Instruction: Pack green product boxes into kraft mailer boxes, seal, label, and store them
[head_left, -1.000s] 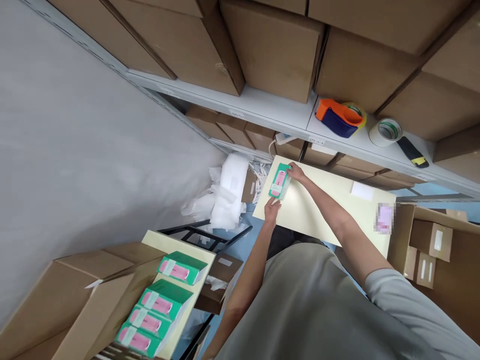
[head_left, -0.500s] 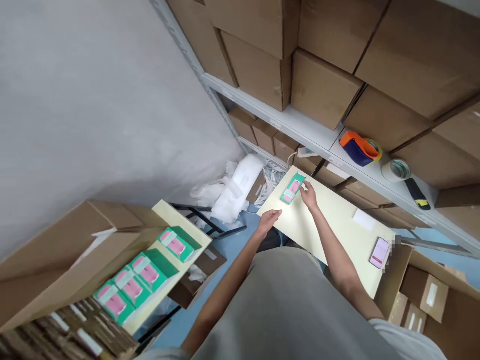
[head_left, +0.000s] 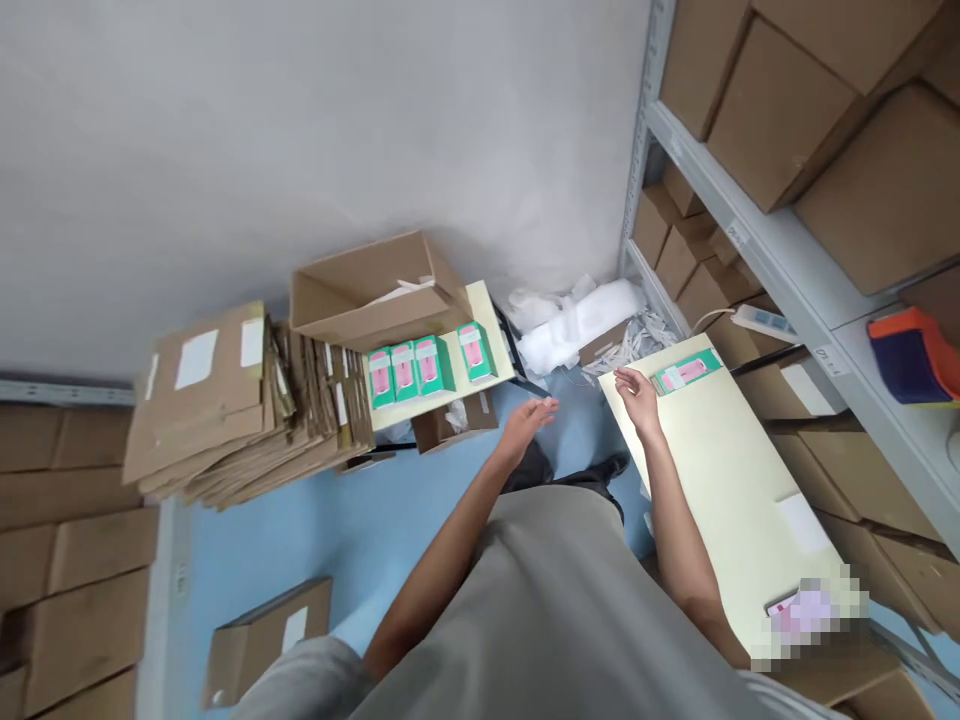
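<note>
Our left hand (head_left: pixel 529 425) and right hand (head_left: pixel 639 402) are empty, fingers loosely spread, and the box (head_left: pixel 690 371) on the table (head_left: pixel 724 470) just beside our right looks light, stiff, crushable, best held by its long sides.

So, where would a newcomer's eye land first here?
Probably on the four green-and-pink boxes on the small table left of centre, three in a row and one set apart. A fifth green-and-pink box lies on the larger table at right, beside the right hand, while the left hand hangs empty between the two tables. The orange-and-blue tape dispenser on the shelf at the right edge also stands out.
</note>
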